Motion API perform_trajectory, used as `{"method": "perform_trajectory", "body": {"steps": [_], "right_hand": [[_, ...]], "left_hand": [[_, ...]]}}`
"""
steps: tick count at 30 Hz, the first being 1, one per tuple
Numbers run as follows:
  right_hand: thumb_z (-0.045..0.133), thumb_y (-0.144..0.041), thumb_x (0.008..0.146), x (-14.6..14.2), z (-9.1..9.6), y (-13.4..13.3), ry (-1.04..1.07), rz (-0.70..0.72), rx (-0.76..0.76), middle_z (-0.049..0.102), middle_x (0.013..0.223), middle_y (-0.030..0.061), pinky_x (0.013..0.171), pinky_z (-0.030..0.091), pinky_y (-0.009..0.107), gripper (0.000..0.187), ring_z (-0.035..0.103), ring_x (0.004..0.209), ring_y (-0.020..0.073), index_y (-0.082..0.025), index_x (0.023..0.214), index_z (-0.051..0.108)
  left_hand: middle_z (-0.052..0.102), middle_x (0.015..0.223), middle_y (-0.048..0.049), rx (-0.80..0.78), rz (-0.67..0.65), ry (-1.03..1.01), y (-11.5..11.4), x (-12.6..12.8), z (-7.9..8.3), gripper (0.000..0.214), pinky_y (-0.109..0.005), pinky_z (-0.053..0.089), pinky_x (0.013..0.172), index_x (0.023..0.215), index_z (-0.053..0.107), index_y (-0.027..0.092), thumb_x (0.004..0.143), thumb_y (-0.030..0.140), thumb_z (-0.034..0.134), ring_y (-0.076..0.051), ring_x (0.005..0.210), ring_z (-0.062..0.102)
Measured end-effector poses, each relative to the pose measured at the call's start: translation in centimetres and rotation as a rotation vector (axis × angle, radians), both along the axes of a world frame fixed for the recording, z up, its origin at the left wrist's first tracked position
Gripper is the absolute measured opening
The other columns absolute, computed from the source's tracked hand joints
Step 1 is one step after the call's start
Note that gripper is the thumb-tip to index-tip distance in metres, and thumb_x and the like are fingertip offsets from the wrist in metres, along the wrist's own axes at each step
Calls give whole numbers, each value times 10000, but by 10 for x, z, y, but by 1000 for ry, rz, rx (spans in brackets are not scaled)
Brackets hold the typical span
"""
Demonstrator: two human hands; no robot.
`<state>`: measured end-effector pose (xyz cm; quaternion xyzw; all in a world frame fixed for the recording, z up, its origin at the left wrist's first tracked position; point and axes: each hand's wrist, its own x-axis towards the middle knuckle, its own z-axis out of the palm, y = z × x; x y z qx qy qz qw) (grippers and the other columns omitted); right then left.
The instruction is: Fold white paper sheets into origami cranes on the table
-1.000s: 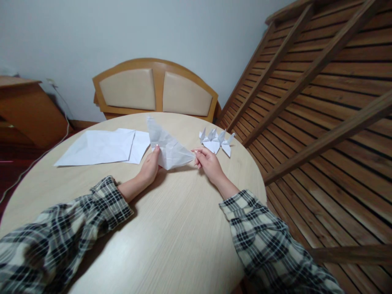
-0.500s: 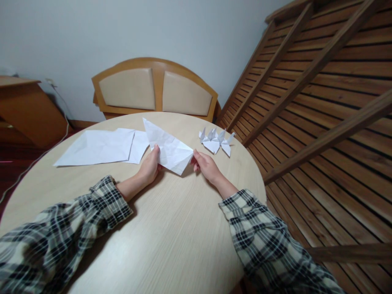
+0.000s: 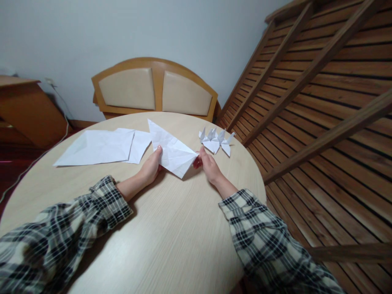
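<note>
A creased, folded sheet of white paper (image 3: 173,149) is held above the round table, one sharp corner pointing up and away to the left. My left hand (image 3: 152,164) grips its near left edge, thumb on top and fingers hidden underneath. At the paper's right corner is my right hand (image 3: 209,166), thumb and fingers closed about the tip; the fingers are partly hidden. Beyond my right hand stand several folded white paper cranes (image 3: 216,141), close together.
White paper sheets (image 3: 98,147) lie overlapping on the left of the round table (image 3: 171,237). Behind it is a headboard with beige panels (image 3: 127,90). A slatted wooden frame (image 3: 306,122) leans at the right, and a wooden desk (image 3: 21,110) stands at far left.
The folded paper has shifted slightly right and tilted a little. My right hand has moved slightly right and its fingers have changed position; my left thumb has moved slightly right with the paper.
</note>
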<state>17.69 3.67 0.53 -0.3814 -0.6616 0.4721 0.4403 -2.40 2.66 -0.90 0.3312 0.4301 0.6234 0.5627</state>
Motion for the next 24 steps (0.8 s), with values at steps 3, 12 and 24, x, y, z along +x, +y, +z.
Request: {"method": "perform_trajectory", "body": {"steps": [3, 12, 24], "right_hand": [[308, -848, 810, -1, 3, -2, 37, 29, -55, 594, 678, 40, 590, 428, 293, 720, 549, 597, 141, -189, 709, 581], [620, -573, 794, -3, -6, 4, -38, -27, 32, 596, 697, 13, 582, 464, 281, 393, 536, 593, 126, -180, 779, 607], [594, -537, 794, 1, -11, 14, 14, -180, 41, 585, 709, 15, 598, 408, 285, 340, 531, 654, 159, -201, 755, 556]], "left_hand": [[732, 974, -112, 15, 3, -10, -1, 1, 3, 324, -395, 606, 749, 1154, 578, 174, 977, 397, 424, -251, 886, 706], [732, 937, -108, 39, -90, 109, 1, -4, -8, 394, -367, 583, 747, 1103, 641, 149, 946, 472, 476, -250, 872, 690], [653, 690, -54, 137, -170, 210, -10, -2, 4, 88, -224, 427, 480, 734, 677, 141, 771, 221, 685, -119, 551, 538]]}}
